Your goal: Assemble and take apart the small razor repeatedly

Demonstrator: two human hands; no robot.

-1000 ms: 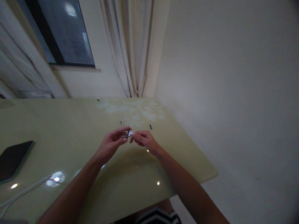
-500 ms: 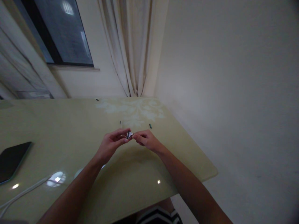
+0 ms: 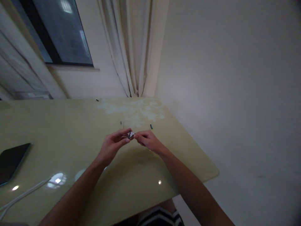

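Note:
Between my two hands, above the table, is a small white-and-dark object whose kind is too small to tell. My left hand pinches it from the left, with thumb below and fingertips above. My right hand has its thumb and index finger closed at the object's right end; whatever lies between those fingertips is hidden. Just beyond my hands lie a short dark stick-like piece on the right and a thin light stick with a dark tip on the left.
The glossy pale table carries a dark flat tablet-like device at the left and a white cable near the front. A tiny dark piece lies by the far edge. A wall borders the right side.
Both hands keep their hold in nearly the same place. The small object looks slightly turned between the fingers, and the view has shifted a little.

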